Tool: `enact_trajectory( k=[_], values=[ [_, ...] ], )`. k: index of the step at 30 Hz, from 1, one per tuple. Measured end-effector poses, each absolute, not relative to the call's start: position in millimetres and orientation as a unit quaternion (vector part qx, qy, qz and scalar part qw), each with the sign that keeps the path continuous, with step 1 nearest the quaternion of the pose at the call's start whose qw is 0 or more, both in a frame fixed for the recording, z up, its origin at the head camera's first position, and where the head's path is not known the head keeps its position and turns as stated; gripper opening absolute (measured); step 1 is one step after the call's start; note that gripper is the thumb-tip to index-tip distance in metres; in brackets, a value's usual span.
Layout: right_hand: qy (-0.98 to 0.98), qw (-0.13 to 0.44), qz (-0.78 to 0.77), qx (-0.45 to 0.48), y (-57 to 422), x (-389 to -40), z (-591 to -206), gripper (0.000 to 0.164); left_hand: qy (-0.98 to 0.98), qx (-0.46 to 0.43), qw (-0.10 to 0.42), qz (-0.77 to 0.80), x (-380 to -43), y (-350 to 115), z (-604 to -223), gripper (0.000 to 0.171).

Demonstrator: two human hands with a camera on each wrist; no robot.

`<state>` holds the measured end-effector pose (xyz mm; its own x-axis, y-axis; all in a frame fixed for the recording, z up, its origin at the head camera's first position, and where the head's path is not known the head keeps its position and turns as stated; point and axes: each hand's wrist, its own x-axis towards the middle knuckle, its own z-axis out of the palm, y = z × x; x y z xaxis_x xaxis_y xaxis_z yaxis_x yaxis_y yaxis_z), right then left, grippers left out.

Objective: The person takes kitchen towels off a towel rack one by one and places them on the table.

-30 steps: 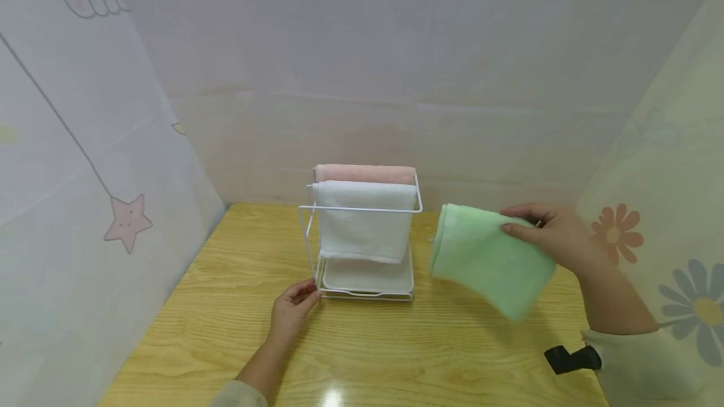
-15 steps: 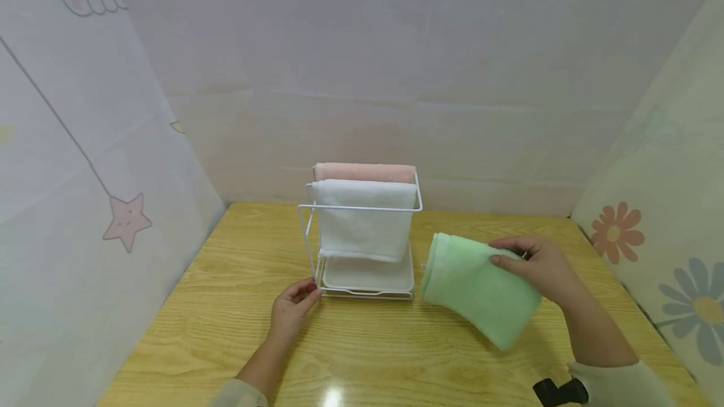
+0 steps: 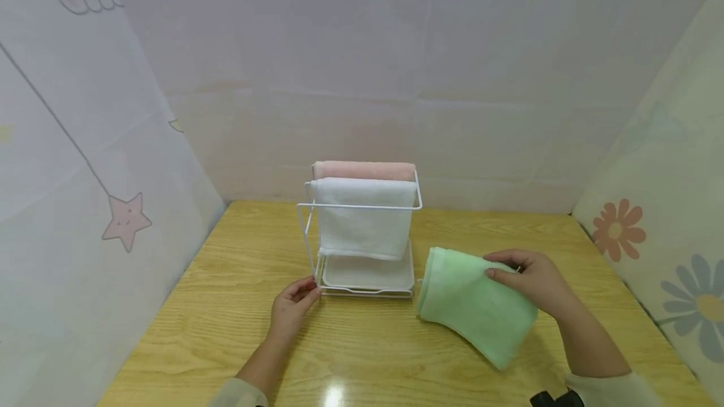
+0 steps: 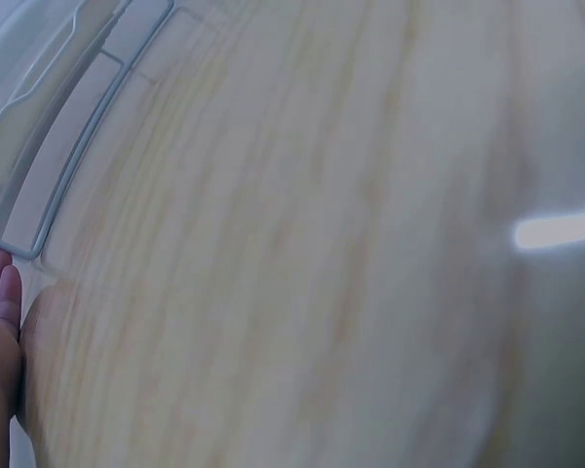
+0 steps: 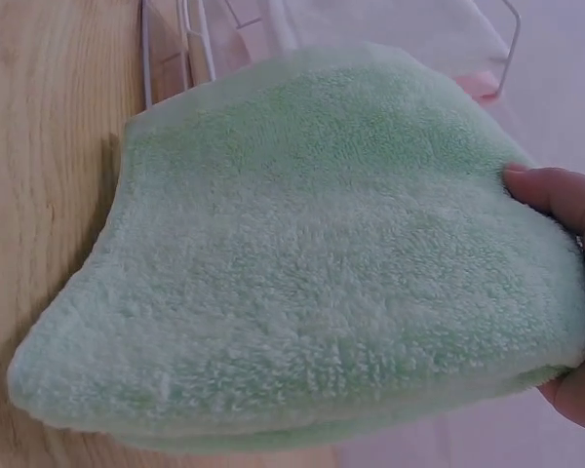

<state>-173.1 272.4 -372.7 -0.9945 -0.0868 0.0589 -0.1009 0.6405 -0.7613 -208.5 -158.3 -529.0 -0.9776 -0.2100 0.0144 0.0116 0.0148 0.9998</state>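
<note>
In the head view a white wire rack [image 3: 305, 244] stands on the table, a white towel [image 3: 364, 231] hung over its middle bar and a pink towel [image 3: 364, 171] behind that. My left hand [image 3: 291, 309] pinches the rack's front left bottom corner; the left wrist view shows only some fingers [image 4: 8, 292] at that corner. To the right of the rack my right hand [image 3: 528, 278] grips a folded green towel [image 3: 475, 306] by its upper edge, thumb on the near face. The towel hangs tilted, its lower corner nearest me. Close up, the green terry cloth [image 5: 331, 253] fills the right wrist view.
A white tray [image 3: 367, 275] lies in the rack's base. The wooden table [image 3: 226, 331] extends around it, with patterned cloth walls [image 3: 362, 80] behind and at both sides. The rack's front top bar [image 3: 364, 207] spans in front of the white towel.
My right hand has lowered the green towel and brought it a little left, towards the table and the rack's right side. The left hand has stayed at the rack's corner.
</note>
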Motion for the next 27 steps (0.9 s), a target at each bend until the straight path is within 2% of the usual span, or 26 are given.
enact_trajectory(
  k=[8, 19, 27],
  values=[
    [-0.911, 0.004, 0.412, -0.017, 292, -195, -396, 0.051, -0.699, 0.064, 0.083, -0.707, -207, -156, -525, 0.036],
    [-0.913, -0.001, 0.408, -0.03, 319, -211, -423, 0.057, -0.694, 0.058, 0.083, -0.713, -206, -157, -525, 0.037],
    [-0.912, -0.033, 0.405, -0.055, 346, -220, -457, 0.067, -0.694, 0.068, 0.071, -0.713, -206, -158, -525, 0.037]
  ],
)
